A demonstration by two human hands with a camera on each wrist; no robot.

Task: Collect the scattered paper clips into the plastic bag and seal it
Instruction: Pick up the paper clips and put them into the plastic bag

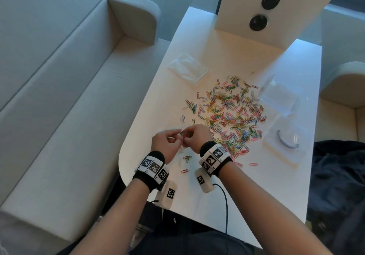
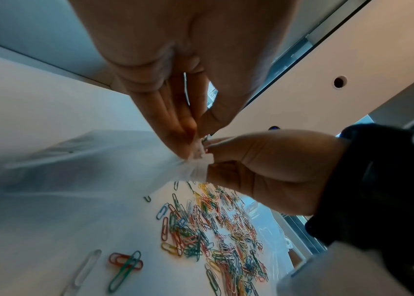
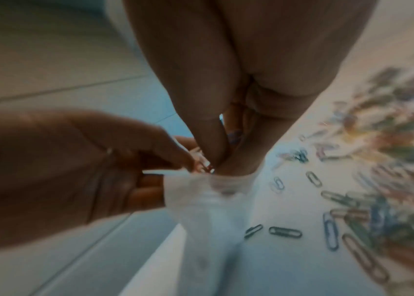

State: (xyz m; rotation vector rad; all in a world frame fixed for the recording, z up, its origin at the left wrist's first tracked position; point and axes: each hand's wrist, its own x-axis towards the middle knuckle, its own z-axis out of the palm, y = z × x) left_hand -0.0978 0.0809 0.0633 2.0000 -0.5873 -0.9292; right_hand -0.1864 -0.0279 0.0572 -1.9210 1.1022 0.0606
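Your left hand (image 1: 166,143) and right hand (image 1: 197,136) both pinch the mouth of the small plastic bag (image 3: 201,202), held just off the near edge of the paper clips (image 1: 229,112) — nearly all lie loose on the table (image 1: 197,199). The film is thin (and slippery): pinch too narrowly and clips miss the opening, or it slips free.

Low in the head frame's centre, the left hand (image 1: 167,143) and right hand (image 1: 197,136) meet, fingertips pinched together, both forearms bare.
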